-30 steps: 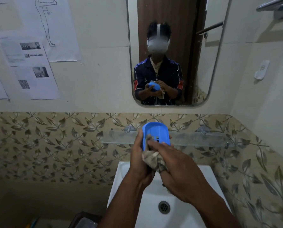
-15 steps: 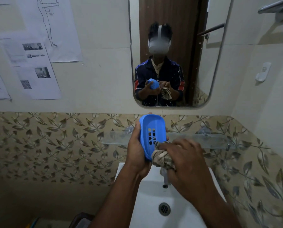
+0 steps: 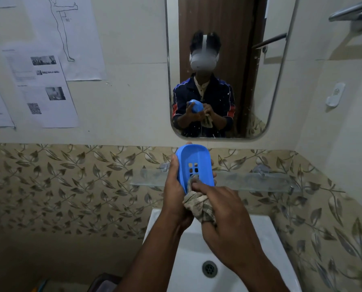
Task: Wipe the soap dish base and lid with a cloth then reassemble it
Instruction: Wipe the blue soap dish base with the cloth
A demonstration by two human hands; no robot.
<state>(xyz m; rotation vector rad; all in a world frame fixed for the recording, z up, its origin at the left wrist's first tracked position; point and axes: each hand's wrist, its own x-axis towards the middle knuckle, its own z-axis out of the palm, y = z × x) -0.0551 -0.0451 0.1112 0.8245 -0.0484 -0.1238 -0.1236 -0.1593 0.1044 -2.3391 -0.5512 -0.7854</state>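
My left hand (image 3: pixel 175 192) holds a blue plastic soap dish part (image 3: pixel 194 165) upright above the sink, its hollow side with square drain holes facing me. My right hand (image 3: pixel 224 209) grips a bunched beige patterned cloth (image 3: pixel 199 205) and presses a corner of it with a fingertip into the lower inside of the dish. The other soap dish piece is not in sight.
A white sink (image 3: pixel 268 245) with a drain (image 3: pixel 209 269) lies below my hands. A glass shelf (image 3: pixel 256 180) runs along the leaf-patterned tiles behind. A mirror (image 3: pixel 222 60) shows a person's reflection. Papers (image 3: pixel 43 89) hang on the left wall.
The dish has been turned upright with its hollow side toward me. My right hand came off it briefly, then pushed the cloth back into its lower inside.
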